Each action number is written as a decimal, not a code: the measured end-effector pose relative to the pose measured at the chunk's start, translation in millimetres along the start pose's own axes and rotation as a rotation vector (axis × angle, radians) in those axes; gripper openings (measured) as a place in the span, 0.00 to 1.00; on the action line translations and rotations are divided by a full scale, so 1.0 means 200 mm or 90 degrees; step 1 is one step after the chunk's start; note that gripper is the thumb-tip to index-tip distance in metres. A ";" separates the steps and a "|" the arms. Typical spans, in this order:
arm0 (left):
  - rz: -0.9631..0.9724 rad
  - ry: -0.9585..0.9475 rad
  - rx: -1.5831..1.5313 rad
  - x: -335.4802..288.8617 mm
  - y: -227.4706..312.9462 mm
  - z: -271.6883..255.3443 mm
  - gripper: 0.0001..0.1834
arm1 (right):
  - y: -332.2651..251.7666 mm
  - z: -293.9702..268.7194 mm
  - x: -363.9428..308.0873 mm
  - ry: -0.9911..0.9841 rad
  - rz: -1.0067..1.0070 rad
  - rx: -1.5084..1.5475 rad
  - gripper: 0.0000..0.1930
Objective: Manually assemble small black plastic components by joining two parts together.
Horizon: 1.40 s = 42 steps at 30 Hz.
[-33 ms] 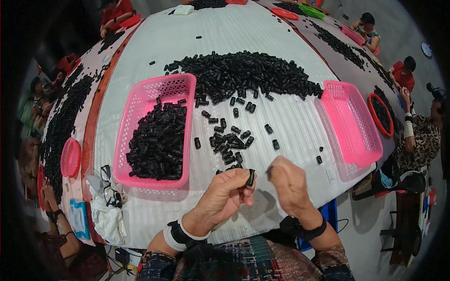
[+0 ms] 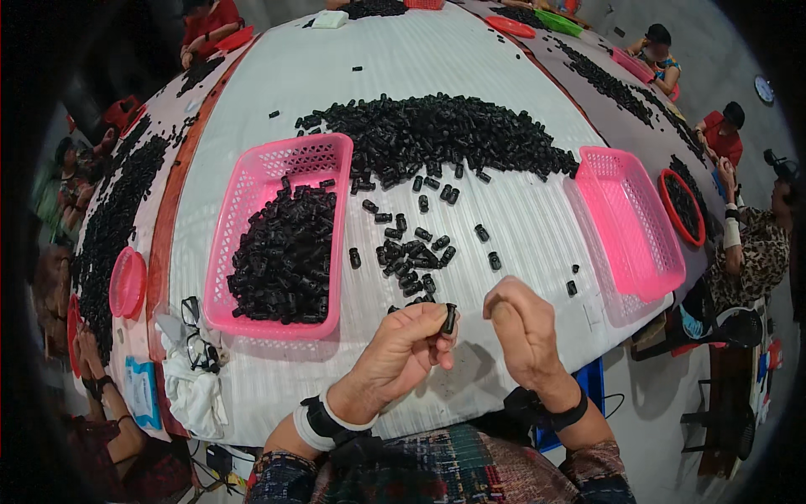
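Note:
My left hand [image 2: 405, 338] pinches a small black cylindrical plastic part [image 2: 449, 318] upright between thumb and fingers. To its right, my right hand [image 2: 522, 329] is raised over the table with fingers curled in and the thumb against them; whatever it may hold is hidden. Just beyond both hands lies a loose cluster of similar black parts [image 2: 413, 254], and farther off a large heap [image 2: 437, 130] of them. At the left stands a pink perforated basket [image 2: 216, 277], partly filled with the same parts [image 2: 281, 256].
Another pink basket [image 2: 678, 265] sits at the right edge of the white-covered table [image 2: 277, 370]. Eyeglasses [image 2: 201, 353] rest on a white cloth [image 2: 193, 395] at the near left. Other people work at adjoining tables, with black parts and a red basket [image 2: 698, 235].
My right hand has shifted slightly to the right, away from the left hand, and turned a little so its thumb shows. The left hand keeps its hold on the part.

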<state>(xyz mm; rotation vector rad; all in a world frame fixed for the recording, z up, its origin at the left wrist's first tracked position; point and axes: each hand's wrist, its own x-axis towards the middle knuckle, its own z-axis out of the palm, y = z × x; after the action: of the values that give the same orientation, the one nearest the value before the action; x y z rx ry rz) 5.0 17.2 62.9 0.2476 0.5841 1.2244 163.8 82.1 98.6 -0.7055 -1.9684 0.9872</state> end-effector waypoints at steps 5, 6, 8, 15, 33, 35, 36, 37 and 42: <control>-0.006 0.000 -0.011 -0.02 0.01 0.02 0.09 | -0.07 0.06 -0.01 0.048 -0.189 -0.202 0.19; -0.005 0.006 -0.006 -0.03 0.01 0.02 0.09 | -0.05 0.08 -0.02 0.043 -0.199 -0.196 0.19; 0.012 0.019 -0.001 -0.03 0.00 0.04 0.10 | -0.01 0.10 -0.04 0.087 -0.306 -0.319 0.22; 0.036 -0.056 -0.024 -0.05 0.00 0.05 0.10 | -0.05 0.13 -0.06 0.102 -0.362 -0.371 0.20; 0.231 0.069 -0.079 -0.11 0.20 0.00 0.08 | -0.11 0.11 0.11 0.022 -0.214 -0.253 0.12; 0.242 0.141 -0.153 -0.10 0.28 -0.05 0.09 | -0.04 0.08 0.14 -0.013 -0.141 -0.286 0.07; 0.251 0.108 -0.177 -0.09 0.32 -0.09 0.09 | 0.00 0.06 0.15 -0.007 -0.136 -0.295 0.07; 0.264 0.105 -0.190 -0.09 0.35 -0.10 0.10 | 0.04 0.04 0.15 -0.043 -0.094 -0.327 0.07; 0.339 0.071 -0.264 -0.15 0.49 -0.19 0.11 | 0.11 0.07 0.16 -0.173 -0.020 -0.373 0.09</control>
<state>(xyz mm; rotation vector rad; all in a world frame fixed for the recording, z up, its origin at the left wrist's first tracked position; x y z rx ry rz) -100.9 17.9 86.5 -0.0237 0.3527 1.8520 137.0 112.9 87.6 -0.8837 -2.5375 0.4953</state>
